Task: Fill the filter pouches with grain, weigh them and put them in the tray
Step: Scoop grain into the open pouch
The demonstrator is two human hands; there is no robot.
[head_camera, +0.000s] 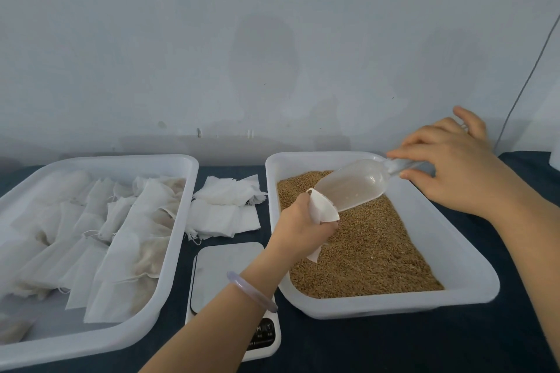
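Note:
My left hand (298,225) grips a white filter pouch (322,210) over the right-hand tray (472,278), which is full of brown grain (369,248). The pouch's mouth faces up and right. My right hand (454,172) holds the handle of a clear plastic scoop (351,185), tilted down with its lip at the pouch's mouth. The scoop looks nearly empty. A white tray (178,221) on the left holds several filled pouches (121,236). A white kitchen scale (224,275) sits between the trays, bare on top.
A stack of empty white pouches (225,206) lies on the dark cloth behind the scale. A pale wall rises just behind the table. A thin cable (527,79) hangs at the far right. A bangle circles my left wrist.

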